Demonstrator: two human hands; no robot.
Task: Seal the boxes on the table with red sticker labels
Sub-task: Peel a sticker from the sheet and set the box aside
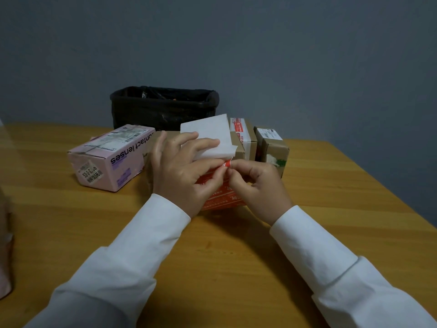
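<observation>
My left hand (182, 170) holds a stack of red sticker labels (220, 197) above the table, its white backing (209, 136) turned up and away from me. My right hand (256, 185) pinches the corner of one red sticker at the stack's top edge, touching the left fingertips. A pink box (111, 157) printed "contact lenses" lies to the left. Two brown cardboard boxes stand behind the hands, one with red and white tape (243, 138) and a smaller one (273, 147) to its right. A further cardboard box below my hands is mostly hidden.
A black bin (163, 107) lined with a dark bag stands at the back of the wooden table (212, 256), against a grey wall. The table's right edge runs diagonally at the right. A pinkish object (4, 256) shows at the left border.
</observation>
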